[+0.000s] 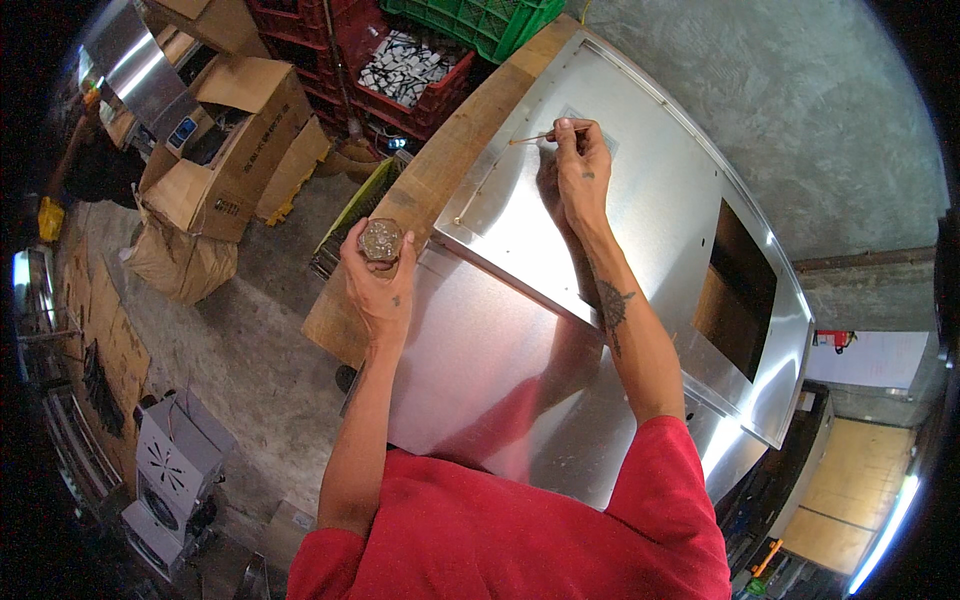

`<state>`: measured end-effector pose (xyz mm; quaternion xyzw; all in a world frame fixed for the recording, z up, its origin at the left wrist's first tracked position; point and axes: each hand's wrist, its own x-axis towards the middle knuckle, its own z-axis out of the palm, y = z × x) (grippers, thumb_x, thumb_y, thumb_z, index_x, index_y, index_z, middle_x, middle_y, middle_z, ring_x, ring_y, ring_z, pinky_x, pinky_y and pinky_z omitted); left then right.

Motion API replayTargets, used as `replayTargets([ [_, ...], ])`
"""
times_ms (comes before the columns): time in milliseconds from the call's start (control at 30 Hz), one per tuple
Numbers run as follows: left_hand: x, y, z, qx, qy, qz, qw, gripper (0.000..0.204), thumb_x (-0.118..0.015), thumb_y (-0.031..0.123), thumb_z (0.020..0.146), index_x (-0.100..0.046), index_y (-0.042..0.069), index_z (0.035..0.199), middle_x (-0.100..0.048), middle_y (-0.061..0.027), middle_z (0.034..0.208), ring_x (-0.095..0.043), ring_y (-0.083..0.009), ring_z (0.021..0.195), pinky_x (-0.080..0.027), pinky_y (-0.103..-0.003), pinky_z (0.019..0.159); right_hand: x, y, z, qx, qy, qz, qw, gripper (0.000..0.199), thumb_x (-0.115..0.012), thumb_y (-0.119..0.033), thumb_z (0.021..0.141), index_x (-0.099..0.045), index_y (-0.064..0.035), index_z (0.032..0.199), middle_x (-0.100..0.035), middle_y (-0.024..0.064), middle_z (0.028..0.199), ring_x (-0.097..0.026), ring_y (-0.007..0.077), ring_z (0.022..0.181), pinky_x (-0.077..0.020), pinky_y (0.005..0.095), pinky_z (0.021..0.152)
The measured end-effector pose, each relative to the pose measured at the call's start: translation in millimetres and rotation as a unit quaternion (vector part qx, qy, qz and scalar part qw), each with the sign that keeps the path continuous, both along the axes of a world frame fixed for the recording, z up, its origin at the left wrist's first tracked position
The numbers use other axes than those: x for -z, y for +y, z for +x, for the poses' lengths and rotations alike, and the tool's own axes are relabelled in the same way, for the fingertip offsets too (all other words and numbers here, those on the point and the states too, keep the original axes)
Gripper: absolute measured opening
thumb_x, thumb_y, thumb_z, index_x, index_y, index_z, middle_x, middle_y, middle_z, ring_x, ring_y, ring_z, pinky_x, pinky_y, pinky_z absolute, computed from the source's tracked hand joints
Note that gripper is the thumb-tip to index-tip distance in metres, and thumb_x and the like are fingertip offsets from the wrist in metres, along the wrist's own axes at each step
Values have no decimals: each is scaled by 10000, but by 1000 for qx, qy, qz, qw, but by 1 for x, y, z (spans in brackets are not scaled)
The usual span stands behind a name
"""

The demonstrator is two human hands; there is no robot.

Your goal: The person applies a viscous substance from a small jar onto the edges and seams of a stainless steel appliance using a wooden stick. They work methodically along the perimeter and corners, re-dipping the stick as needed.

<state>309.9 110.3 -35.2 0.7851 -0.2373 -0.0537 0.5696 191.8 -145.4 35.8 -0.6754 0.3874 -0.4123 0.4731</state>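
Right hand [583,170] pinches thin stick [542,136], tip at metal panel [650,170], upper centre; left hand [378,290] curls round small jar [381,240], left of centre. Brown marks [458,220] below the tip suggest that stretch is done; remaining edge, cannot tell.

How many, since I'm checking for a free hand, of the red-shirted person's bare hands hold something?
2: the left hand grips a small round clear container beside the silver metal panel; the right hand pinches a thin brown stick over its surface.
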Motion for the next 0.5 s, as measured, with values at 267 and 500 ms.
replayTargets([
  [267,-1,-1,-1,-1,-14,-11,1000,678,-834,295,968,-495,21,1487,-594,-201,1395,-651,-309,1209,-579,-407,934,1,-2,-1,3,-1,-11,1000,272,-630,-252,1117,-647,15,1073,-679,83,931,-561,145,838,-486,319,772],
  [500,-3,-4,-1,-10,5,3,1000,679,-839,295,964,-499,13,1480,-598,-204,1379,-650,-319,1209,-579,-421,943,3,-8,-6,35,-99,-42,994,240,-655,-277,1110,-660,-38,1091,-651,24,908,-446,54,688,-389,226,613],
])
